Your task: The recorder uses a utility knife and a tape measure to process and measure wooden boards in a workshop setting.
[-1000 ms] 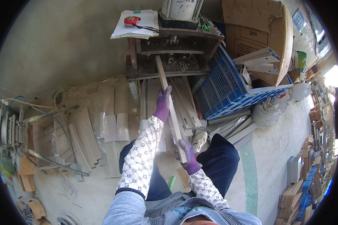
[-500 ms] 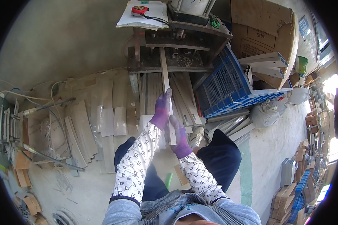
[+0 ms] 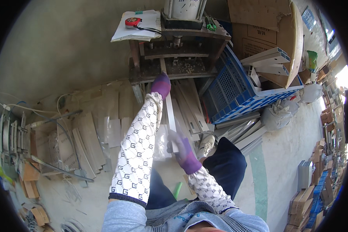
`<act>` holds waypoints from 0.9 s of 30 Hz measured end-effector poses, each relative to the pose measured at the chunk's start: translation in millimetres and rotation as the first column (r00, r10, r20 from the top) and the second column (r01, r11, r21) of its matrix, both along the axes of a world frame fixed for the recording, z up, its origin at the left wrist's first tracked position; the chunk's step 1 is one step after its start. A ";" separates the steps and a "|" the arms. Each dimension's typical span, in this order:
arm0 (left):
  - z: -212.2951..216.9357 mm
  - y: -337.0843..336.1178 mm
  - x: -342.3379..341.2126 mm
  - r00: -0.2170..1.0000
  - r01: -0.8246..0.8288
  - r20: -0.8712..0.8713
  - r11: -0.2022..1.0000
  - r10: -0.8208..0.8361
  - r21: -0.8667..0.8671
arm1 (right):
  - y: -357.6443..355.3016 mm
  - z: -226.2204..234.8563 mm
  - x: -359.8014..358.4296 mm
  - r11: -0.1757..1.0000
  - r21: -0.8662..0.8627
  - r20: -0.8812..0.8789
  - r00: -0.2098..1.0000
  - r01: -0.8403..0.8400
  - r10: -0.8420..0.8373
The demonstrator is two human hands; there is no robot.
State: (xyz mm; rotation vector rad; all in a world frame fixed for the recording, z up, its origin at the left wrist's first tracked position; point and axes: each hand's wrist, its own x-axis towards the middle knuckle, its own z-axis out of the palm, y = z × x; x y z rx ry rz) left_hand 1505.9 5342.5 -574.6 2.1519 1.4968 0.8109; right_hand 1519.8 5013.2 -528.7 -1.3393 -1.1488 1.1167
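A long, narrow pale bar runs away from me, its far end lying in the opening of a dark metal press. My left hand, in a purple and grey glove, is closed round the bar close to the press's front edge; its fingertips are partly hidden. Nearer to me, my right hand, gloved alike, is wrapped round the bar's near end and slightly blurred. Small round bits are scattered on the press bed right of the bar.
Papers with a red tape measure lie atop the press. To its right, a blue plastic crate holds pale hollow profiles beside a cardboard sheet. Flat strips lie beneath the press; cables hang at left.
My left hand has slid forward along the bar toward the press, away from my right hand. The right hand stays at the near end. The view has shifted slightly.
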 end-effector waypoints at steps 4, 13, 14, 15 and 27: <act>-3.8 6.1 17.2 0.987 0.153 -0.071 0.963 -0.141 0.221 | 4.8 9.5 4.1 0.942 -0.333 -0.271 0.953 0.040 -0.136; 9.1 15.6 18.0 0.996 0.053 -0.072 0.999 -0.053 0.010 | 7.7 16.2 -5.6 0.971 -0.201 -0.375 0.906 0.127 -0.196; 5.8 11.6 16.1 0.993 -0.009 -0.114 0.996 0.020 0.088 | 9.1 9.3 -5.3 0.973 -0.210 -0.394 0.902 0.095 -0.174; 9.4 8.4 13.9 0.989 0.007 -0.149 1.000 -0.003 0.026 | 7.1 6.8 -3.6 0.971 -0.228 -0.410 0.897 0.075 -0.166; -3.1 -142.1 -30.5 0.787 0.103 0.578 0.878 0.216 -0.468 | -114.6 3.7 -23.1 0.972 -0.103 0.134 0.971 0.213 -0.199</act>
